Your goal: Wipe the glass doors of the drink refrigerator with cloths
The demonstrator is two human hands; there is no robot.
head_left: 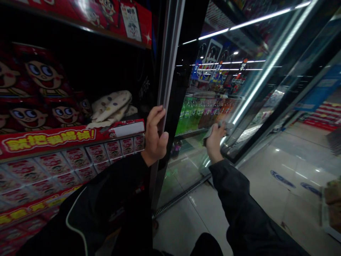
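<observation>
Left hand (156, 137) curled around the black edge of a glass cooler door (170, 89), fingers gripping it. Right hand (214, 144) clenched on a grey cloth (218, 128), which lies against the glass. Dark sleeves (239, 199) fill the near field. Left of the door, red shelving (48, 140) carries boxed snacks (71, 163), with cartoon-face bags (39, 81) and a polka-dot fabric bundle (110, 108) above. Behind the glass, green and brown bottled drinks (202, 113) stand shelved. Tiled floor (191, 217) meets a metal grille (181, 195) at the cooler's base.
</observation>
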